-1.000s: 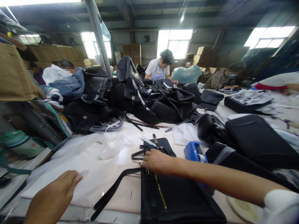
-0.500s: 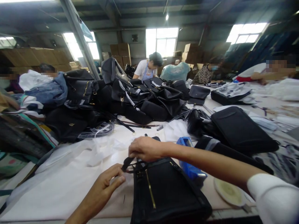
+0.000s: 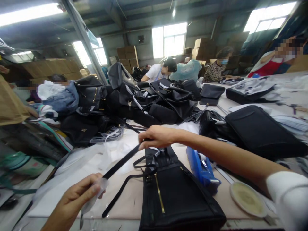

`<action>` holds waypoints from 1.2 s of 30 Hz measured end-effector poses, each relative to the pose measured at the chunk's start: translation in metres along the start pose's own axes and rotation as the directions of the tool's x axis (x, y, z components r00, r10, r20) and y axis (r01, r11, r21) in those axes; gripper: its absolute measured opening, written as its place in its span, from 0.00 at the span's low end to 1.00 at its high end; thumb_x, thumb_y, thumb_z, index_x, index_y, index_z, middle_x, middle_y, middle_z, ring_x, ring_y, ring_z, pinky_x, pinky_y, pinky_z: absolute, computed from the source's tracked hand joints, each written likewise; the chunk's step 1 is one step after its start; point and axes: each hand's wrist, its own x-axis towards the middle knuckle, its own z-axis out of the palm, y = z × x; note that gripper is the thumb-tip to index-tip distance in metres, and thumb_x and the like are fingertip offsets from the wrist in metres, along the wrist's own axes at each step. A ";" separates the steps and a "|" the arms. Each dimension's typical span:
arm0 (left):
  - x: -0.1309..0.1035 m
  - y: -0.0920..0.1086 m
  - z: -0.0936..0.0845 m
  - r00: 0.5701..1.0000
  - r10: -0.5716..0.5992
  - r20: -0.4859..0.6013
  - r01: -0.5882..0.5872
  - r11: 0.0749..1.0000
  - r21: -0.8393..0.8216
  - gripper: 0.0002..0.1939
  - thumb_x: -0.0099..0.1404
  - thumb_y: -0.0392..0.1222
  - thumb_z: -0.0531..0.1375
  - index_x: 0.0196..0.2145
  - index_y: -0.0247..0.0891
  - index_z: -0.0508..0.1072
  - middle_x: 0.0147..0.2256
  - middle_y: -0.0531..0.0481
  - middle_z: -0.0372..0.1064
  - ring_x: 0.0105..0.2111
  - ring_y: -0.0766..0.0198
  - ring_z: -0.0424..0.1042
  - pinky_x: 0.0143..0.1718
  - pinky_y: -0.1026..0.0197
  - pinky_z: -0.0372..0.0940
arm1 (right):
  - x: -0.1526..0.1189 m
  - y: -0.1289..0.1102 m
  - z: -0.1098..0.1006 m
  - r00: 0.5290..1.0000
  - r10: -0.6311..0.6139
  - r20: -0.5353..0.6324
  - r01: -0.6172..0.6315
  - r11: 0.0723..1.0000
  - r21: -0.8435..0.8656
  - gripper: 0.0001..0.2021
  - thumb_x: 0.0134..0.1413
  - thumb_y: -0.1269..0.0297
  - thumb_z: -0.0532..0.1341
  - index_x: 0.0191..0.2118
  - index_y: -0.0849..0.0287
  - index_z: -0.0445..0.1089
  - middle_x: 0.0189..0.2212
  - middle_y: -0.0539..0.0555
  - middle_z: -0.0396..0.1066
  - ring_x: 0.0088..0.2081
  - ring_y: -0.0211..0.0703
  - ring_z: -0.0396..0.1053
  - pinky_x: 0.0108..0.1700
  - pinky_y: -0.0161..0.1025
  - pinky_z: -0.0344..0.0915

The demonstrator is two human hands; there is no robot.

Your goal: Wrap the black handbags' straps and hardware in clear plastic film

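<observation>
A black strap (image 3: 121,163) is stretched at a slant between my hands, over the worktable. My right hand (image 3: 157,137) pinches its upper end above the top of a black bag (image 3: 183,195). Lower and to the left, my left hand (image 3: 80,194) closes on the other end, where a piece of clear plastic (image 3: 92,202) hangs around or beside the strap; I cannot tell which. The bag lies flat and has a slanted gold zipper (image 3: 159,192). From its left side a second, thin black strap (image 3: 117,192) trails loose onto the table.
A blue tape dispenser (image 3: 203,170) and a round, pale dish (image 3: 247,197) stand right of the bag. Thin white sheets (image 3: 64,186) cover the table's left. Black bags (image 3: 168,96) are heaped across the back. Another black case (image 3: 262,131) lies right. Several people sit beyond.
My hands have drawn apart: the left down and left, the right slightly up. The strap, bunched before, is now pulled out straight, and clear plastic shows at my left hand. The view has shifted.
</observation>
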 end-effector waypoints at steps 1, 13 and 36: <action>-0.001 0.000 0.007 0.995 -0.002 0.097 0.003 1.000 -0.011 0.16 0.64 0.54 0.56 0.27 0.39 0.71 0.29 0.51 0.65 0.33 0.60 0.65 0.36 0.62 0.60 | -0.007 0.008 0.005 0.996 0.068 0.061 -0.062 0.994 -0.093 0.16 0.61 0.52 0.56 0.40 0.60 0.71 0.27 0.51 0.70 0.28 0.38 0.64 0.30 0.33 0.52; 0.016 0.004 0.069 0.972 -0.003 0.235 0.038 0.989 -0.145 0.15 0.65 0.49 0.57 0.27 0.36 0.69 0.24 0.55 0.62 0.25 0.67 0.58 0.28 0.65 0.53 | 0.005 -0.035 0.086 0.985 0.017 0.169 -0.032 0.996 0.088 0.22 0.60 0.57 0.56 0.59 0.56 0.62 0.44 0.58 0.74 0.43 0.47 0.71 0.40 0.36 0.61; 0.028 -0.022 0.072 0.992 -0.070 0.109 0.104 0.929 -0.356 0.11 0.64 0.48 0.59 0.34 0.36 0.70 0.28 0.51 0.73 0.27 0.64 0.71 0.34 0.61 0.65 | 0.035 -0.008 0.115 0.930 0.364 0.044 -0.253 0.550 0.796 0.08 0.51 0.63 0.63 0.34 0.62 0.69 0.26 0.49 0.70 0.29 0.36 0.68 0.32 0.32 0.63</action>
